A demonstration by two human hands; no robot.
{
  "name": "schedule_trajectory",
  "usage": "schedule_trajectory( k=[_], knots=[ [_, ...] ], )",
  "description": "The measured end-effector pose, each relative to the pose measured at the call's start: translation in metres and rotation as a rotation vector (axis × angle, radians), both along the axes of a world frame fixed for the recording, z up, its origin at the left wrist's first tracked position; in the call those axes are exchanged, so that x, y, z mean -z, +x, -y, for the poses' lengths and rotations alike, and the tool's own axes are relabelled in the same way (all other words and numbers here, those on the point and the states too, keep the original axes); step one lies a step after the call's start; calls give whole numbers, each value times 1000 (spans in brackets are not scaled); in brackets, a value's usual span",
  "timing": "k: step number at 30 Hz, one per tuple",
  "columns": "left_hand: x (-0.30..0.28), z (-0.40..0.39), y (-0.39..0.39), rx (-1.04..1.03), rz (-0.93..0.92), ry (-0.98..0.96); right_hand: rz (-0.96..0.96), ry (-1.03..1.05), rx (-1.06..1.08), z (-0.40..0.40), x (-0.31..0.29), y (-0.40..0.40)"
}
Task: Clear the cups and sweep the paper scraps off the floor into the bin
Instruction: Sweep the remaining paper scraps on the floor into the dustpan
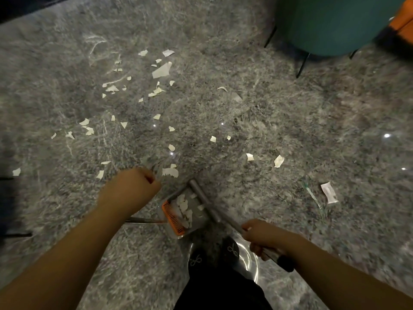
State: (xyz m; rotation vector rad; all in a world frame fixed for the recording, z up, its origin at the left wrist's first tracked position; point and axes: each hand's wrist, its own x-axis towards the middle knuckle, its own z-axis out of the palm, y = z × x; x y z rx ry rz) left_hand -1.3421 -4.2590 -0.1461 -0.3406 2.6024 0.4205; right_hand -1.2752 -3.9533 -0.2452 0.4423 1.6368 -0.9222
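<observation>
Right hand (261,234) grips the dustpan (185,211) handle; left hand (136,184) is fisted, contents unclear. Tilting the pan risks spilling collected scraps (184,205).

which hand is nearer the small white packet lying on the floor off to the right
Right. The right hand, gripping the grey handle, lies below-left of the white packet. The left hand is farther, beyond the dustpan.
</observation>
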Motion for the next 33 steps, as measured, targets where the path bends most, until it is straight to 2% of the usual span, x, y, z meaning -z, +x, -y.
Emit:
schedule_trajectory(
  k=[4,16,21,28,33],
  knots=[
    [-6,7,3,-17,17,61,17,-16,154,14,-13,11],
    [-37,-15,-10,43,-6,257,-145,37,324,-12,-68,23],
    [-40,-61,-39,183,-52,217,-238,103,453,-59,-68,15],
    [-32,-151,-101,266,-54,181,-221,92,734,-151,-55,-15],
    [-17,-214,-154,246,-38,141,-192,146,718,-229,-37,-62]
  ],
)
